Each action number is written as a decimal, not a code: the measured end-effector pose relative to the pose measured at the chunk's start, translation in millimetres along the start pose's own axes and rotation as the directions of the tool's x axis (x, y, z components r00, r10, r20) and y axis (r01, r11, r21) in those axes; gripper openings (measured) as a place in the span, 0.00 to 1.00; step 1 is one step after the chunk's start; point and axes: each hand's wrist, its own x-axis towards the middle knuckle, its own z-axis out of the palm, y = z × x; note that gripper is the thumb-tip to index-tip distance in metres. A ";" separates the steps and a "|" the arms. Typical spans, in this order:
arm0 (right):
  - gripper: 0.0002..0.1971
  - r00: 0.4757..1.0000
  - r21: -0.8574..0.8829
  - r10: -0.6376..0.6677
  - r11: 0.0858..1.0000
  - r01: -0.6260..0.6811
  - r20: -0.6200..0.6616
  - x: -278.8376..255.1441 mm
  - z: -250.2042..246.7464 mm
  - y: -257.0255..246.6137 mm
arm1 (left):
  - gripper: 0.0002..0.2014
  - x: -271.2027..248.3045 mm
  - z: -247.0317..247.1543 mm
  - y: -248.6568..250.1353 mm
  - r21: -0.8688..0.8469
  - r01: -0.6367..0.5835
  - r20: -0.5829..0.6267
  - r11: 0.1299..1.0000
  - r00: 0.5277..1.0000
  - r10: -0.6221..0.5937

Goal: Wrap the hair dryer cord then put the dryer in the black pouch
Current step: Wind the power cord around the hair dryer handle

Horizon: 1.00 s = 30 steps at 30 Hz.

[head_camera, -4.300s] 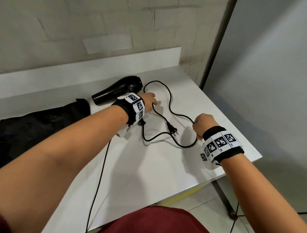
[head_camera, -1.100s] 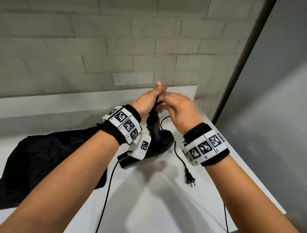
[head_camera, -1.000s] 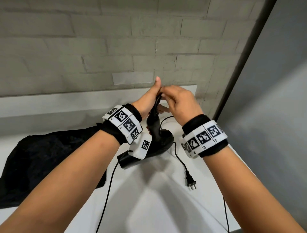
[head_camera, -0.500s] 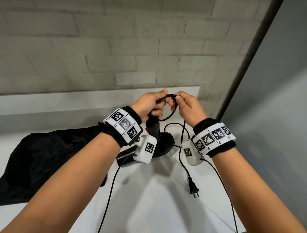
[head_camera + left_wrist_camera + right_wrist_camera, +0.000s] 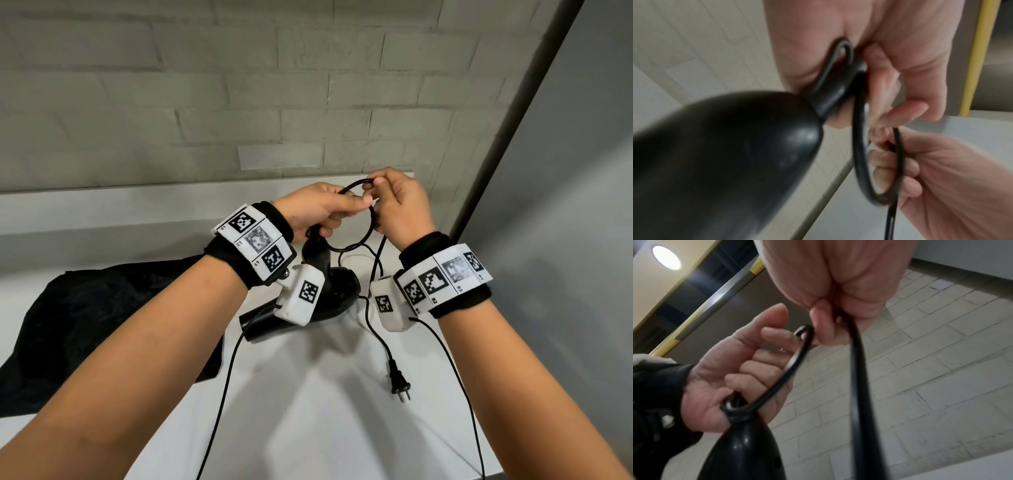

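Your left hand (image 5: 317,210) is wrapped around the top of the hair dryer (image 5: 329,291) handle, fingers curled, holding it upright with the barrel end resting on the white bench (image 5: 325,411). The same hand also traps the start of the cord (image 5: 368,236) where it leaves the handle. Your right hand (image 5: 400,205), just right of the dryer handle, pinches the cord between thumb and fingers, and 1 round loop of cord hangs between your 2 hands. From the left wrist view the loop (image 5: 861,146) curves down from the handle's hanging ring and back up into your right hand's fingers (image 5: 890,164). Below the loop, the cord trails down past the dryer to the bench, and the plug (image 5: 397,380) lies flat there, in front and to the right of the dryer. The black pouch (image 5: 85,325) lies crumpled on the bench left of the dryer, partly behind your left forearm.
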 end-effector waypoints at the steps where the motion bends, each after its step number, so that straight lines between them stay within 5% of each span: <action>1: 0.17 1.000 0.004 -0.008 1.000 0.008 -0.015 0.4 -1.6 -1.1 | 0.18 0.5 0.2 -0.3 0.022 0.004 -0.009 1.000 1.000 -0.004; 7: 0.17 0.994 0.025 0.016 1.000 -0.013 -0.108 0.9 -15.6 5.3 | 0.21 3.2 -7.5 -4.2 -0.114 0.030 0.036 0.993 0.999 -0.026; 15: 0.12 0.999 -0.128 -0.048 0.991 0.051 0.025 -22.0 -2.6 22.4 | 0.19 4.7 -15.8 -11.6 -0.412 0.039 0.080 0.910 0.997 -0.007; 21: 0.12 0.996 -0.175 -0.014 0.984 0.030 0.091 -40.5 18.8 26.9 | 0.20 7.8 -19.3 -17.6 -0.470 -0.020 -0.011 0.882 1.000 0.016; 30: 0.21 0.991 -0.321 0.087 0.946 -0.048 0.106 -55.4 34.9 22.8 | 0.20 9.9 -19.2 -16.0 -0.463 0.020 0.020 0.886 1.000 -0.012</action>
